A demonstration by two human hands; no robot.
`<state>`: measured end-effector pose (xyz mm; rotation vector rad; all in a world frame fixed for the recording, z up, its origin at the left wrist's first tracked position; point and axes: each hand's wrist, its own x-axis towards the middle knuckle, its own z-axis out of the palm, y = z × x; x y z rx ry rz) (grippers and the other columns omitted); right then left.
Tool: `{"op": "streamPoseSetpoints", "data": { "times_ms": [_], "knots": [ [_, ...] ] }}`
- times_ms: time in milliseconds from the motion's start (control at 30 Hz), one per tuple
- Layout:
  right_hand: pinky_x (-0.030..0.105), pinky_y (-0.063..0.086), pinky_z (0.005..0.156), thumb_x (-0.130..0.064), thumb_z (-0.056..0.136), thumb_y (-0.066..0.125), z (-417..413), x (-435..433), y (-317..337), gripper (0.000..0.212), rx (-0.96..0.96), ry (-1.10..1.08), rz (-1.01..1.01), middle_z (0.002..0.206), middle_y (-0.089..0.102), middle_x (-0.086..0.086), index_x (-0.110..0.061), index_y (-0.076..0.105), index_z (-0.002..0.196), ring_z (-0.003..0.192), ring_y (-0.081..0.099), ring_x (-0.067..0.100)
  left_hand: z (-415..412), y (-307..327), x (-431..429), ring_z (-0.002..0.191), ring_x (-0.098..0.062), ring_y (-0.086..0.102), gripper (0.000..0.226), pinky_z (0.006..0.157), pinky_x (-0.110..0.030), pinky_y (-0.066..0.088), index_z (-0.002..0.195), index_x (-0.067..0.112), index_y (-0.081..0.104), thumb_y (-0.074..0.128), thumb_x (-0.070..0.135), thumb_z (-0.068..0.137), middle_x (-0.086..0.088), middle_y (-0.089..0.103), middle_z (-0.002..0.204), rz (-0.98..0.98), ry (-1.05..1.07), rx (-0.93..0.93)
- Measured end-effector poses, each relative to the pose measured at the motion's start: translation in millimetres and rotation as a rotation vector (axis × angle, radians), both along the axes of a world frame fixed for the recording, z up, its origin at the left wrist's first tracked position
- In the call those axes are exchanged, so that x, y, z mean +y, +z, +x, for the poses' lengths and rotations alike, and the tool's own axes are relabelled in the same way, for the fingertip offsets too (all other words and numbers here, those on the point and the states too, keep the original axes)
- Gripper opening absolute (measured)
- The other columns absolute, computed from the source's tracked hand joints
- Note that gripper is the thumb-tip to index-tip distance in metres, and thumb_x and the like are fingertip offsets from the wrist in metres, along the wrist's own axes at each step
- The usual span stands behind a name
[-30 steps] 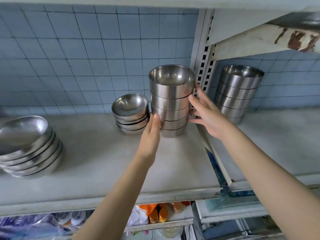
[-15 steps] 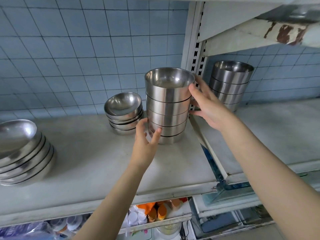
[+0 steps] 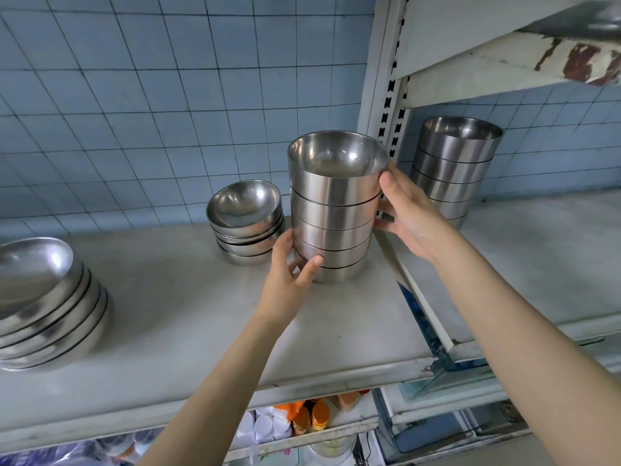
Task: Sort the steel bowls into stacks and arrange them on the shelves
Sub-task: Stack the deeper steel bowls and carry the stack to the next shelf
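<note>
Left hand (image 3: 289,269) and right hand (image 3: 408,213) clasp the tall bowl stack (image 3: 334,210) from opposite sides.

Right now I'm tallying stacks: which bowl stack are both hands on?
The tall straight-sided stack left of the shelf upright, with left hand low and right hand higher. The other three stand untouched.

No readable text, label, brand or number anywhere: plain steel bowls (image 3: 336,203), bare shelf (image 3: 188,317), unmarked wall tiles (image 3: 168,95), lower-shelf packaging too blurred to read
</note>
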<state>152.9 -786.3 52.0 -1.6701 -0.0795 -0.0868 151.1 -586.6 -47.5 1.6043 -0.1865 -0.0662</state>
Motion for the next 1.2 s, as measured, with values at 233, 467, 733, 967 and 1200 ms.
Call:
{"op": "streamPoseSetpoints", "data": {
  "times_ms": [233,467,733,967,1200],
  "knots": [
    [0.035,0.049,0.083,-0.078,0.057,0.075,7.0,-4.9,-0.9,0.090,0.080,0.069,0.099,0.116,0.065,-0.020,-0.046,0.050,0.137,0.097,0.059,0.017,12.0,1.5,8.3,0.118,0.007,0.056,0.090,0.107,-0.032,0.041,0.151,0.042,0.015,0.073,0.025,0.085,0.021,0.034,0.152,-0.051,-0.174,0.056],
    [0.042,0.048,0.088,-0.072,0.062,0.076,2.3,-5.8,-1.3,0.088,0.096,0.065,0.102,0.110,0.067,-0.019,-0.042,0.049,0.141,0.095,0.060,0.020,5.2,8.5,11.3,0.132,-0.014,0.050,0.077,0.110,-0.050,0.039,0.147,0.043,0.031,0.071,0.016,0.087,0.010,0.049,0.146,-0.070,-0.216,-0.014],
    [0.053,0.051,0.097,-0.073,0.053,0.082,-29.7,-42.8,2.1,0.108,0.016,0.071,0.125,0.122,0.067,-0.007,-0.036,0.043,0.148,0.114,0.063,0.027,-32.0,23.8,-19.0,0.120,-0.013,0.060,0.067,0.102,-0.035,0.048,0.141,0.044,0.037,0.067,0.011,0.090,0.014,0.058,0.135,-0.035,-0.241,-0.070],
    [0.041,0.051,0.083,-0.073,0.053,0.081,-82.2,-134.0,13.3,0.095,-0.050,0.045,0.150,0.102,0.071,-0.016,-0.037,0.053,0.137,0.086,0.068,0.010,-63.1,33.8,-106.7,0.119,-0.018,0.062,0.079,0.105,-0.044,0.047,0.149,0.038,0.028,0.072,0.018,0.087,0.006,0.051,0.144,-0.020,-0.266,-0.038],
    [0.041,0.052,0.082,-0.070,0.062,0.079,-133.2,-254.8,16.7,0.058,-0.006,-0.008,0.163,0.099,0.070,-0.019,-0.048,0.064,0.114,0.087,0.066,0.014,-105.9,32.4,-227.4,0.128,-0.018,0.053,0.095,0.106,-0.044,0.046,0.153,0.039,0.015,0.076,0.027,0.081,0.006,0.036,0.152,-0.043,-0.292,0.035]
  ]
}}
